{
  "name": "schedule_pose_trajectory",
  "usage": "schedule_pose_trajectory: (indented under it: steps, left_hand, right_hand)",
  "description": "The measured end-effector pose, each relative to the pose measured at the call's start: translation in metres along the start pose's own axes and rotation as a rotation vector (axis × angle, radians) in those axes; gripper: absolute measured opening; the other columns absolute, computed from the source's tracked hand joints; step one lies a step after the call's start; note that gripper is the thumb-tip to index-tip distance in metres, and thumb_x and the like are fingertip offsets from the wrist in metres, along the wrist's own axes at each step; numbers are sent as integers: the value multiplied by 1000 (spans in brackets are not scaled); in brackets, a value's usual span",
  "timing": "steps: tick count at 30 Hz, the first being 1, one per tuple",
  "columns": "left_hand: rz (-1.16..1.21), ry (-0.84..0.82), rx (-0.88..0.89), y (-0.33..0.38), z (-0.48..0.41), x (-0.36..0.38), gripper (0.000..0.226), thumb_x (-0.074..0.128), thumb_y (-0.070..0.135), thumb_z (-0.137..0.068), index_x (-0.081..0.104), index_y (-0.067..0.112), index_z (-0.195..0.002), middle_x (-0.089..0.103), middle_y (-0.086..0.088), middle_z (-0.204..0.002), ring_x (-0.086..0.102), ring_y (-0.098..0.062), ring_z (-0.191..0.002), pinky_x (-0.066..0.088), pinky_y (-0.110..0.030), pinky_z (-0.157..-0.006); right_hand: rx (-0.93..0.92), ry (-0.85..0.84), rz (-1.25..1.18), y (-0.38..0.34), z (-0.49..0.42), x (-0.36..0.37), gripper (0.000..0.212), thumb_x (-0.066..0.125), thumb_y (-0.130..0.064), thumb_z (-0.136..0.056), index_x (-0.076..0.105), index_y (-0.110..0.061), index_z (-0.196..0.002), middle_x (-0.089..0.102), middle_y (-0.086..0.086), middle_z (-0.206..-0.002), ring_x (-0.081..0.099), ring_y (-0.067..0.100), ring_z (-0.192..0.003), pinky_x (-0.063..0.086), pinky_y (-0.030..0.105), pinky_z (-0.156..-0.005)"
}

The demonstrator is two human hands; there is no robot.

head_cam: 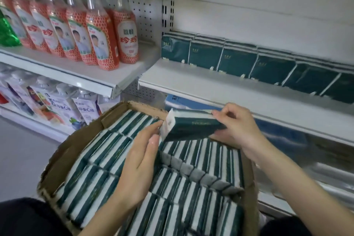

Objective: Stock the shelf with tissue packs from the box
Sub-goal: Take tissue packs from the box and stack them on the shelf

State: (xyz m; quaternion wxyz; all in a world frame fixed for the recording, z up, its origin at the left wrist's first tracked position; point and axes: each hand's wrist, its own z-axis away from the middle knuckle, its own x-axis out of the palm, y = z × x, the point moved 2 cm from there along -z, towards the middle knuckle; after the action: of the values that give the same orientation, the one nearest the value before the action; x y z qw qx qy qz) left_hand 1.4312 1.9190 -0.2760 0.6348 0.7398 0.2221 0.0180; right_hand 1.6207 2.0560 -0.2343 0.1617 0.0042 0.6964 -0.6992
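**Over the box: one pack in hand**

Above the open brown cardboard box (76,145), full of packs, the right hand (239,130) grips a dark green rectangular tissue pack (191,125) by its right end. The left hand (138,166) lies flat with straight fingers touching the pack's white left end. Matching shelved packs (237,61) line the far side of the white metal shelf (210,88). Red-labelled plastic bottles (101,44) stand far left.

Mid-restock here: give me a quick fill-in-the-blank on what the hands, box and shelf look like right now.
1. The right hand grips one dark green tissue pack above the open brown box, which is made of ____.
2. The left hand touches that pack's ____ end with straight fingers.
3. A row of matching packs stands at the ____ of the white metal shelf.

Missing words: cardboard; white; back.
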Motion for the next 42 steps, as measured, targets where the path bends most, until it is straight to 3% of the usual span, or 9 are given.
schedule_pose_trajectory:
  steps: [5, 8, 10, 12, 16, 22, 31, 38, 42]
  left_hand:
    - [-79, -2, 57, 17, -66, 3, 49, 30, 62, -96, 23, 50, -142, 28, 34, -144, 22, 18, -133, 17, -4, -105]
    - [-16, 41, 64, 24, -115, -4, 52, 32, 62, -95, 28, 46, -144, 33, 31, -144, 25, 14, -134, 19, -8, -108]
    - [62, 45, 19, 25, -147, -8, 41, 29, 53, -98, 30, 48, -138, 34, 36, -137, 27, 14, -129, 19, -2, -100]
    - [104, 63, -26, 20, -177, -10, 48, 29, 50, -98, 32, 36, -144, 34, 27, -139, 27, 8, -128, 19, -12, -103]
    - [104, 88, -54, 10, -227, -12, 47, 33, 47, -100, 37, 28, -142, 39, 19, -132, 33, 3, -121, 25, -20, -99]
    - [23, 32, -90, -17, -286, -6, 27, 45, 45, -96, 41, 35, -120, 49, 14, -119, 45, -6, -117, 30, -22, -92]
    - [-14, 43, -105, -43, -332, 7, 77, 36, 77, -83, 35, 30, -144, 45, 5, -146, 40, -16, -136, 29, -41, -114]
    - [-101, 8, -165, -45, -332, 9, 94, 24, 92, -71, 28, 34, -145, 42, 5, -149, 38, -21, -138, 28, -47, -113]
    - [-84, 58, -202, -43, -330, 7, 58, 31, 73, -86, 33, 28, -122, 47, -1, -140, 42, -24, -131, 32, -39, -105]
  right_hand:
    - [-119, 153, 40, -33, -38, 20, 24, 60, -24, -93, 56, -7, -76, 57, 9, -77, 58, 17, -76, 52, 29, -73]
    - [-193, 153, -100, -49, -60, 35, 18, 65, -27, -89, 60, -12, -97, 63, -2, -90, 62, -2, -79, 55, 19, -76]
    - [-236, 154, -121, -53, -80, 47, 34, 74, -21, -82, 53, -20, -109, 61, -11, -101, 61, -5, -91, 52, 15, -81]
    - [-269, 172, -52, -49, -103, 60, 57, 80, -13, -75, 45, -25, -119, 58, -15, -105, 57, -6, -98, 46, 9, -78]
    - [-321, 237, 14, -37, -152, 88, 71, 80, -2, -73, 38, -20, -128, 52, -18, -99, 54, -14, -88, 44, 4, -73]
    - [-426, 374, 153, -20, -209, 105, 66, 80, -1, -72, 45, -15, -126, 60, -2, -110, 58, 10, -99, 46, 21, -85]
    - [-440, 446, 289, -3, -248, 112, 76, 81, 0, -68, 41, -10, -131, 52, 7, -119, 55, 26, -110, 50, 47, -92]
    - [-340, 495, 311, -1, -247, 108, 58, 81, -12, -74, 42, -8, -117, 57, 9, -98, 61, 25, -88, 50, 36, -71]
    - [-302, 487, 275, -2, -246, 107, 52, 79, -12, -76, 43, -8, -113, 54, 3, -90, 59, 22, -83, 40, 26, -68]
